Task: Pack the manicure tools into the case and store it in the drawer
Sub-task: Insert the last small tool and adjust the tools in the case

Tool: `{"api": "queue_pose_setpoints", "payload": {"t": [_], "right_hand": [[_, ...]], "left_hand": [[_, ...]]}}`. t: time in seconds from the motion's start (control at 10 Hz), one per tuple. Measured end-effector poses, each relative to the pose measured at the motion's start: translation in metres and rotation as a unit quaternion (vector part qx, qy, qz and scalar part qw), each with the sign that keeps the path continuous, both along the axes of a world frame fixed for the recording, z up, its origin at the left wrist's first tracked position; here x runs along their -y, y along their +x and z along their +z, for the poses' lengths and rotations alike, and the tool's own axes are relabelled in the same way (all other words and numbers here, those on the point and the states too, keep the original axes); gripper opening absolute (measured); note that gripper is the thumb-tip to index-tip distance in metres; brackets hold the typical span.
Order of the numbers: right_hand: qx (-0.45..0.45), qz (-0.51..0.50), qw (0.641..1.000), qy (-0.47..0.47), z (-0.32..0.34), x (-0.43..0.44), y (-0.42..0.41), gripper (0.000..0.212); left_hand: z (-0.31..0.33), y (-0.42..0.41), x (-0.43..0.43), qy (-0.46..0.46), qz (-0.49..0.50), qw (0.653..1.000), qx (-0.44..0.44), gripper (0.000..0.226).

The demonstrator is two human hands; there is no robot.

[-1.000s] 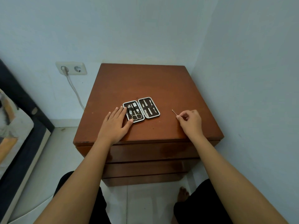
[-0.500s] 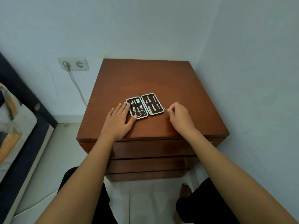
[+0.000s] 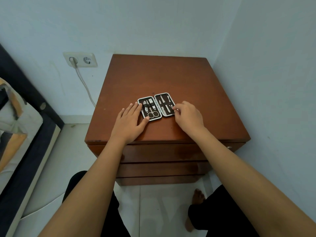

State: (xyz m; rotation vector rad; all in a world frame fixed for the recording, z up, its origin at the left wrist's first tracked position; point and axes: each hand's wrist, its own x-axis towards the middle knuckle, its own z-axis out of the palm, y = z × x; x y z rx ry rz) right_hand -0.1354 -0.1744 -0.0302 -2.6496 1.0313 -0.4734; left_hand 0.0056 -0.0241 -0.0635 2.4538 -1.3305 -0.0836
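The manicure case lies open and flat on the brown wooden nightstand, dark lining up, with scissors, clippers and several thin metal tools under its straps. My left hand lies flat on the wood, fingers spread, fingertips touching the case's left edge and the thumb at its front corner. My right hand has its fingertips pinched on a thin metal tool at the right half of the case. The top drawer below the hands is closed.
Two more closed drawers sit under the top one. A small metal knob shows at the nightstand's right front corner. A wall socket with a plugged white cable is on the left wall. A bed stands at the left. My legs and a bare foot are on the tiled floor.
My right hand moved left from the bare wood to the case's right half, carrying the thin tool with it. My left hand stayed flat beside the case.
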Motion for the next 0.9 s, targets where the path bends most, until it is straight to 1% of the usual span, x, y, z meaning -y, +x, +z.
{"api": "queue_pose_setpoints", "payload": {"t": [0.1, 0.3, 0.5, 0.6, 0.7, 0.8, 0.9], "right_hand": [[-0.017, 0.019, 0.999, -0.02, -0.001, -0.002, -0.001, 0.033], [-0.044, 0.043, 0.998, -0.002, 0.0, -0.005, -0.001, 0.036], [-0.105, 0.047, 0.993, -0.014, 0.002, -0.008, 0.002, 0.034], [-0.13, 0.047, 0.99, -0.005, 0.0, -0.006, 0.003, 0.04], [-0.078, 0.059, 0.995, 0.014, -0.005, -0.007, -0.004, 0.043], [0.051, 0.061, 0.997, 0.024, -0.015, -0.012, -0.02, 0.037], [0.081, 0.064, 0.995, 0.005, -0.023, -0.013, -0.03, 0.033]], "left_hand": [[0.0, 0.0, 0.0, 0.002, 0.001, 1.0, 0.0, 0.063], [0.001, -0.001, 0.0, 0.001, 0.001, 1.0, -0.001, 0.063], [0.0, 0.0, 0.0, 0.004, 0.001, 1.0, 0.001, 0.063], [0.0, 0.0, 0.0, 0.003, 0.002, 1.0, 0.0, 0.063], [0.001, 0.0, 0.0, 0.003, 0.002, 1.0, -0.001, 0.064], [0.001, -0.001, -0.001, 0.004, 0.001, 1.0, -0.003, 0.064], [0.002, -0.001, -0.001, 0.005, 0.002, 1.0, -0.002, 0.064]]}}
